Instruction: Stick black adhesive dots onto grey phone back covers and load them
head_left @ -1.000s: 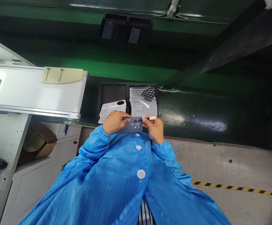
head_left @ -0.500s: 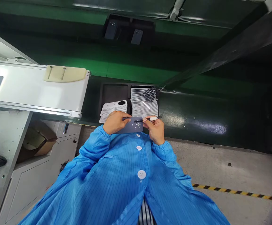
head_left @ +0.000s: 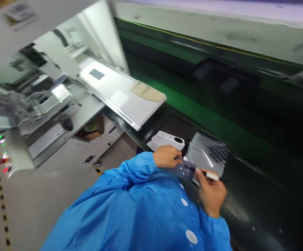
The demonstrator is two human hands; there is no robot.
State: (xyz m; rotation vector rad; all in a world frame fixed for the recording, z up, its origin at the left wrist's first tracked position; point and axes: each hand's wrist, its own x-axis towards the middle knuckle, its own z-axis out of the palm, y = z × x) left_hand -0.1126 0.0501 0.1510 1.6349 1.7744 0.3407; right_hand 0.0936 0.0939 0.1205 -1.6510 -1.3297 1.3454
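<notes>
My left hand (head_left: 167,156) is closed on one end of a dark grey phone back cover (head_left: 180,170) with several small holes at its other end. Pinched in my right hand (head_left: 212,192) is a slim black-and-white stick tool (head_left: 212,176), blurred by motion. Its dark tip reaches over the holed end of the cover; whether it touches cannot be made out. Just beyond my left hand lies a fanned stack of white phone back covers (head_left: 164,139), the top one with a black oval. A clear-wrapped stack of thin white-edged sheets (head_left: 206,157) stands beyond my right hand, with dark round pieces on it.
A black tray (head_left: 176,123) lies behind the stacks on the dark green bench. To the left, a white conveyor (head_left: 120,99) carries a grey panel (head_left: 96,74). Past it are a machine, a keyboard (head_left: 46,140) and a mouse (head_left: 67,124). Dark phone-like pieces (head_left: 229,84) lie farther back.
The view has swung left and up, bringing the machine and keyboard into sight. Both hands still hold the cover and the stick tool close to my body.
</notes>
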